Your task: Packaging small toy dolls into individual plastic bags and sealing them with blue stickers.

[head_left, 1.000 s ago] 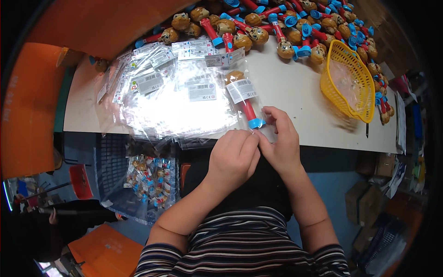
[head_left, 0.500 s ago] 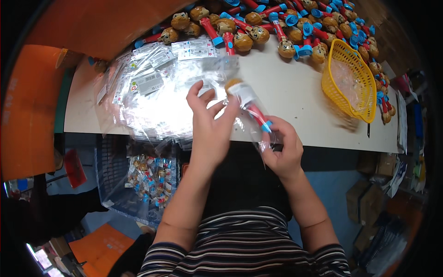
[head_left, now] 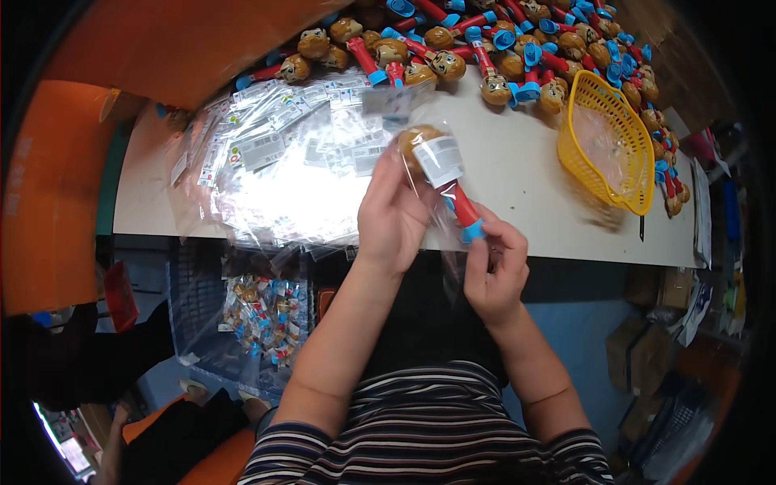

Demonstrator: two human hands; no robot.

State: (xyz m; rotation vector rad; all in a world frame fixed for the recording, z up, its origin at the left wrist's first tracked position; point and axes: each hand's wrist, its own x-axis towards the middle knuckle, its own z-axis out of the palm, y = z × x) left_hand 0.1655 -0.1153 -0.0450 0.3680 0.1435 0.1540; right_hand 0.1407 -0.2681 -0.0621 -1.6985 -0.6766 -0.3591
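Note:
A toy figure with a large brown-haired head, red stem and blue foot is inside a clear plastic bag, above the table's near edge. A white printed label covers part of its head. My left hand supports the head end, its fingers curled round the left side and partly hidden. My right hand pinches the toy's blue foot, with the bag hanging loose below. To the left, a pile of clear plastic bags with printed labels spreads over the white table.
Many similar unbagged toys lie heaped at the back. A yellow basket holding clear plastic stands right. Below the table, a blue crate contains bagged toys. Someone in dark clothing is at lower left.
My left hand has gone from spread fingers to curling round the toy's head. The bagged toy has shifted slightly right and down. More of the other person shows at lower left.

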